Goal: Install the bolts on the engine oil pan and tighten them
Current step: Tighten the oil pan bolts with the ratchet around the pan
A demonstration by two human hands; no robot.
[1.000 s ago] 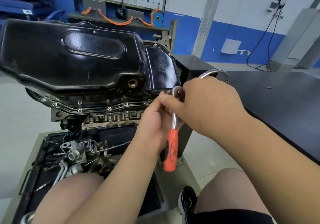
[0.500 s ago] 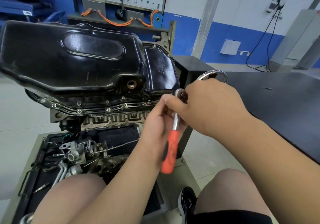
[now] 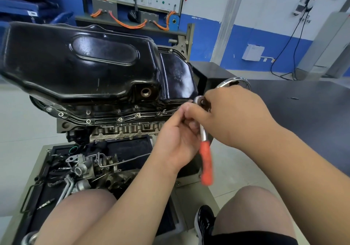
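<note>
The black pan (image 3: 85,61) lies upturned on the engine and fills the far left, with its flange running along the near edge. It looks like stiff, heavy pressed steel with a glossy, probably slippery skin. Below it, near left, a tray (image 3: 130,146) holds loose parts. The right hand (image 3: 233,112) cups the head of the ratchet (image 3: 204,140) at the pan's near right corner. Its fingertips are hidden, so I cannot tell what they pinch. The left hand (image 3: 176,138) touches it, fingers curled round the bare shank. The orange handle (image 3: 206,161) hangs free below; it likely gives the surest hold and the most leverage. Small bolts (image 3: 120,119) sit along the flange, light and probably easy to drop or cross-thread.
</note>
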